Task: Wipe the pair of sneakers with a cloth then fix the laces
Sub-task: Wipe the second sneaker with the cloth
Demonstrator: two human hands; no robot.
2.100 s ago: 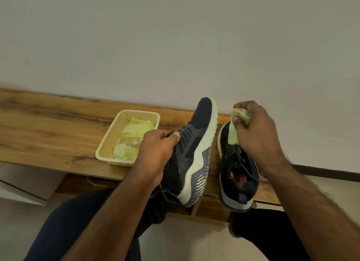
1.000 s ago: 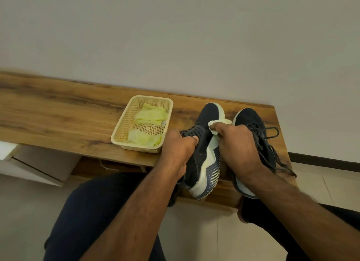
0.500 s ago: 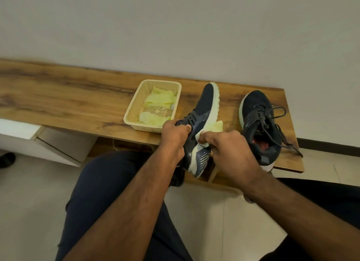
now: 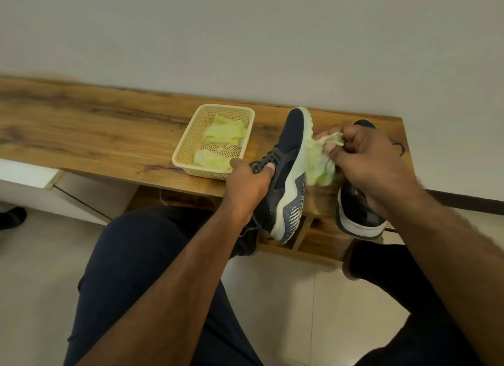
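Sneakers are sitting at the right end of a wooden bench, both heels hanging over its front edge. The left sneaker is being tipped onto its side so the pale sole is facing right; the left hand is gripping it at the laced throat, thumb pressing near the laces. The right hand is pinching a crumpled pale green cloth, fingers curled around it, and the cloth is touching the sole edge of that shoe.

Judging by this, the wiping step is under way, on the first shoe's sole rim. The laces on both are looking untidy, so fixing them is not yet done. The next move is likely calling for a firm stroke along the sole toward the heel while the left hand is bracing the shoe against sliding off the front edge.

The right sneaker is lying just beside, mostly hidden under the right wrist, its loose lace trailing toward the bench's right edge. A cream plastic basket holding spare cloths is standing just left of the held shoe, touching the left hand's knuckles or nearly so; it is crowding that hand a little.
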